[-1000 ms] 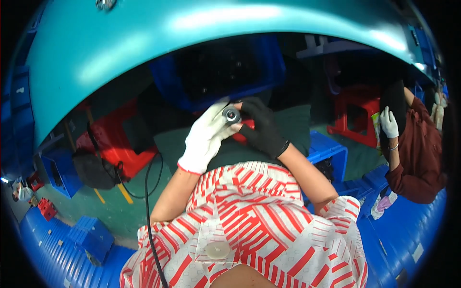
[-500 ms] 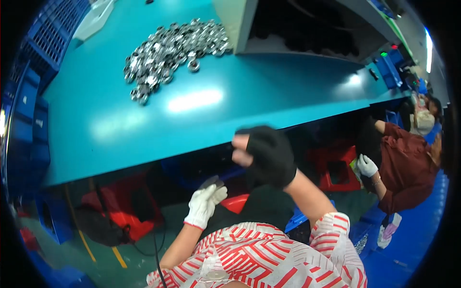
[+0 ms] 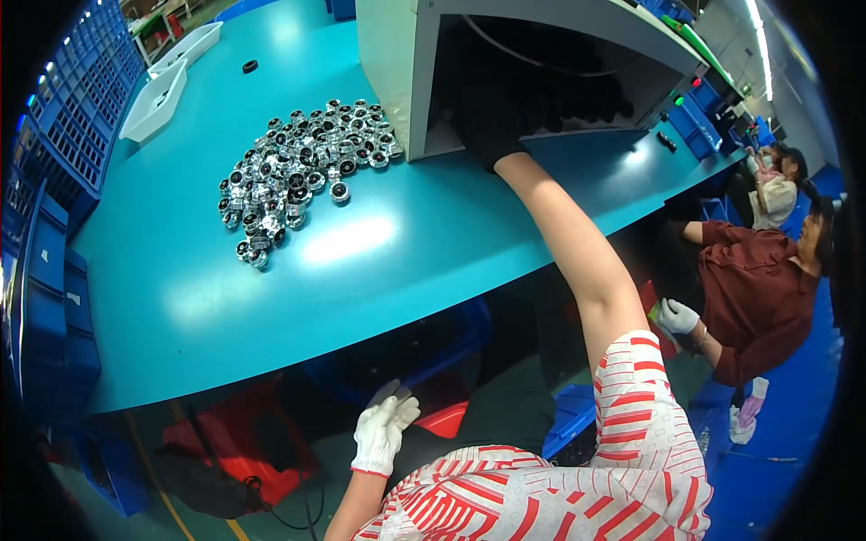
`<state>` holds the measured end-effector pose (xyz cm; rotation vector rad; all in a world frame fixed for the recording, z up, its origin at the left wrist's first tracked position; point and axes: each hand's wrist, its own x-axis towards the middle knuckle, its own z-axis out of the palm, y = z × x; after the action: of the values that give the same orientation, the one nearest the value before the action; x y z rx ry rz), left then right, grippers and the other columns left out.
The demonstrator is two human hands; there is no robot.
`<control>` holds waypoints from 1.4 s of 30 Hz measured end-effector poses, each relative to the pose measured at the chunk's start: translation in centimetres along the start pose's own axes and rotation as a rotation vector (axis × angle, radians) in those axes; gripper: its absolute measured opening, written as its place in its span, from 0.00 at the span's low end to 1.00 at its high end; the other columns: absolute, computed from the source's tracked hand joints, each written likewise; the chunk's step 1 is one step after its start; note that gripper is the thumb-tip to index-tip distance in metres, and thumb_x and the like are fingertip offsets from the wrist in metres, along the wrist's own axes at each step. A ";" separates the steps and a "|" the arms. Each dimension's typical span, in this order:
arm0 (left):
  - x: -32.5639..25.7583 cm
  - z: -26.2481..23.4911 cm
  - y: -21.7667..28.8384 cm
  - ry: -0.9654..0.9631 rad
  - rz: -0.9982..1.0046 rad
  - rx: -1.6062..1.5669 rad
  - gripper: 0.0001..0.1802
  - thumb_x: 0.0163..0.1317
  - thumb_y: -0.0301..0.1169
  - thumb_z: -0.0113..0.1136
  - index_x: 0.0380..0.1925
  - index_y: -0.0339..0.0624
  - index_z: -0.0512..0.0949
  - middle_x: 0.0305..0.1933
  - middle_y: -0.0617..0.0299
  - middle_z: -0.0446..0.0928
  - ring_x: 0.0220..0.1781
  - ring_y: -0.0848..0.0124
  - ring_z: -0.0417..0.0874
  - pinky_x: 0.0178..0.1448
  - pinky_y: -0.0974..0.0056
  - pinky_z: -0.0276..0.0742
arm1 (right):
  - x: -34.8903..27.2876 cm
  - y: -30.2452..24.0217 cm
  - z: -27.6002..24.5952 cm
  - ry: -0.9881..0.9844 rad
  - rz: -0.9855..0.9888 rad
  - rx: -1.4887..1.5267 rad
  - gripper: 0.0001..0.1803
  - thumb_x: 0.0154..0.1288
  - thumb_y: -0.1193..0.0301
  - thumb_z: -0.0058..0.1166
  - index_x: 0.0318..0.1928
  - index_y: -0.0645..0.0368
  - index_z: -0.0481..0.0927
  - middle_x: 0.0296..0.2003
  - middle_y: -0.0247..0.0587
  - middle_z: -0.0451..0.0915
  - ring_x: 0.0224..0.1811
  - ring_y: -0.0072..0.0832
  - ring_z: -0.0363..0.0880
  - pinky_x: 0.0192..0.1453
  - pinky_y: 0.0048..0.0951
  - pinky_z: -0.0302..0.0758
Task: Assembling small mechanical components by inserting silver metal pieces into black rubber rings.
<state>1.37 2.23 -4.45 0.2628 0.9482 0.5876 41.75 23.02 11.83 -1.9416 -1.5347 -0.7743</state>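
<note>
Right hand (image 3: 492, 135) now inside cabinet (image 3: 397, 72), fingers unseen | left hand (image 3: 383, 433) fingers open

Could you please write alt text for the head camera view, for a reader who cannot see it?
A person's right arm reaches across a teal table into a dark opening in a pale machine housing, hiding the right hand. The white-gloved left hand hangs below the table edge. A pile of small shiny metal parts lies on the table.

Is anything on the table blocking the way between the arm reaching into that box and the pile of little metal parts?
Nothing visible does. The right hand is inside the open-fronted box, and the pile of round metal parts lies just left of it on the teal table. Only the box's side wall stands between them.
</note>
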 end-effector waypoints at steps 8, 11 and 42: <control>-0.4 -0.3 -0.6 -0.049 -0.014 0.028 0.23 0.62 0.27 0.55 0.55 0.27 0.67 0.48 0.39 0.75 0.45 0.52 0.81 0.47 0.53 0.81 | -1.7 -1.6 -3.1 -0.119 0.297 0.281 0.29 0.60 0.64 0.58 0.60 0.58 0.68 0.54 0.51 0.71 0.56 0.43 0.70 0.60 0.39 0.69; -1.4 0.6 -0.7 -0.092 0.025 0.044 0.25 0.63 0.29 0.56 0.57 0.27 0.65 0.46 0.42 0.77 0.41 0.57 0.83 0.45 0.56 0.81 | -7.7 -4.7 -9.4 -0.125 0.221 0.804 0.26 0.57 0.69 0.63 0.56 0.61 0.72 0.47 0.44 0.77 0.50 0.32 0.75 0.55 0.30 0.71; -6.4 3.7 1.6 -0.263 0.417 0.998 0.35 0.47 0.25 0.69 0.59 0.33 0.69 0.60 0.47 0.71 0.62 0.60 0.74 0.65 0.62 0.68 | -32.3 -16.7 -16.7 -1.275 1.443 1.899 0.21 0.71 0.54 0.45 0.50 0.57 0.76 0.43 0.36 0.78 0.42 0.22 0.75 0.45 0.23 0.72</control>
<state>0.99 0.02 2.72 1.4214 0.8680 0.3955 17.67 -7.00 1.04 -0.9925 -0.1730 1.9890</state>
